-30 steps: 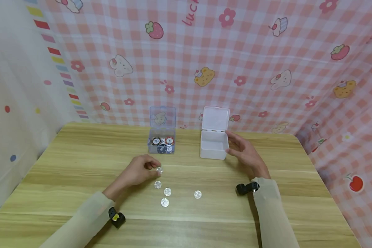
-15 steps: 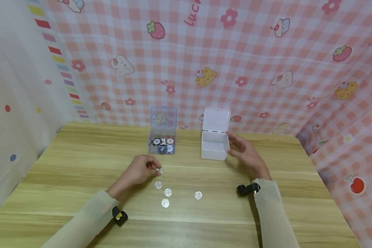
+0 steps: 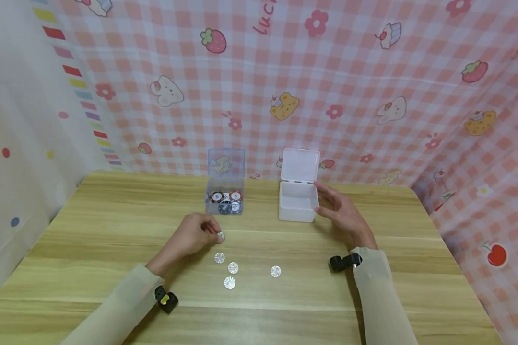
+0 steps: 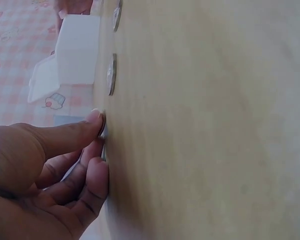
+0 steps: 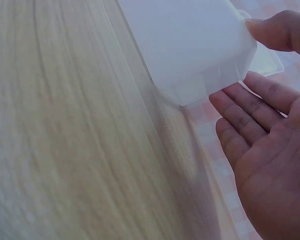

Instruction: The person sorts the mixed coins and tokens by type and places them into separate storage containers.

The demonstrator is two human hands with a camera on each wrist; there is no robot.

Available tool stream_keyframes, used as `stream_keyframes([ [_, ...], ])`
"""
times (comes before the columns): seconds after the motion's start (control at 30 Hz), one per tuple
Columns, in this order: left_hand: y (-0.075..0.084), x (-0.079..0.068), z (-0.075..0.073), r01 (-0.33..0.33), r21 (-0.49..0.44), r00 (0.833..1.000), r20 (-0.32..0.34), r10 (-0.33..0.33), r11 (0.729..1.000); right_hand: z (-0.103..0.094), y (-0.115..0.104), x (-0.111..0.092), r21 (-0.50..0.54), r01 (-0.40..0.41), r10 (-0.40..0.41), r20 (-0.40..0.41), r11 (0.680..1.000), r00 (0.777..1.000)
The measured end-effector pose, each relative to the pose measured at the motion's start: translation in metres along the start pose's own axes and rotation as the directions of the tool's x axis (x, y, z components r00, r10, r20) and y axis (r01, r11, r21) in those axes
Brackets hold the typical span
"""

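Note:
My left hand pinches a silver coin at the tabletop, between thumb and curled fingers. In the left wrist view the thumb lies on that coin, seen edge-on, and part of it is hidden. My right hand rests against the right side of an opened white plastic box, its fingers fairly straight. The right wrist view has the thumb touching the box's corner, with the other fingers alongside. The box's visible interior holds nothing.
A clear bluish box with its lid up holds several poker chips, left of the white box. Several more silver coins lie flat on the wooden table. A pink checked cloth hangs behind.
The head view shifts slightly. My left fingers stay at the same coin with only a small movement, and my right hand keeps its place at the white box.

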State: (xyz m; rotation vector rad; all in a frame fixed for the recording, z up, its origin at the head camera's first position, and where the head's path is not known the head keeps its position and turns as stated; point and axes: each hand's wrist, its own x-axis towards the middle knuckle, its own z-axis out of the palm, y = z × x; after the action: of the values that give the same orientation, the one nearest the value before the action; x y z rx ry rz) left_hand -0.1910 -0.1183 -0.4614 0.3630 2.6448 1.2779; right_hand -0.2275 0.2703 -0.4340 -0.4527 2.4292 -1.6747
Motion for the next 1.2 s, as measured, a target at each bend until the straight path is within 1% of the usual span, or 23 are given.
stream_keyframes([
  [0.17,0.001,0.001,-0.003,0.003,0.003,1.0,0.012,-0.003,1.0,-0.002,0.004,0.001,0.009,0.001,-0.001,0.0,1.0,1.0],
  [0.3,0.002,0.001,-0.005,0.016,0.036,1.0,0.013,-0.017,0.999,-0.005,0.015,0.005,0.022,0.004,-0.004,-0.002,1.0,1.0],
  [0.4,0.002,0.002,-0.005,0.028,0.056,1.0,0.012,-0.028,0.998,-0.006,0.024,0.008,0.01,0.008,-0.008,-0.006,1.0,1.0],
  [0.47,0.002,0.002,-0.006,0.033,0.054,0.999,0.013,-0.034,0.998,-0.007,0.029,0.009,-0.006,0.007,-0.007,-0.01,1.0,1.0],
  [0.83,0.004,0.003,-0.002,0.034,0.009,0.999,-0.004,-0.034,0.999,-0.006,0.033,0.006,-0.042,-0.025,0.023,-0.045,0.999,0.999],
  [1.0,0.009,0.004,0.001,0.063,-0.05,0.998,-0.003,-0.063,0.997,-0.006,0.031,0.006,-0.047,-0.023,0.021,-0.045,0.999,0.999],
  [1.2,0.017,0.006,0.003,0.096,-0.087,0.995,0.007,-0.096,0.992,-0.005,0.03,0.007,-0.086,-0.022,0.018,-0.041,0.996,0.999],
])
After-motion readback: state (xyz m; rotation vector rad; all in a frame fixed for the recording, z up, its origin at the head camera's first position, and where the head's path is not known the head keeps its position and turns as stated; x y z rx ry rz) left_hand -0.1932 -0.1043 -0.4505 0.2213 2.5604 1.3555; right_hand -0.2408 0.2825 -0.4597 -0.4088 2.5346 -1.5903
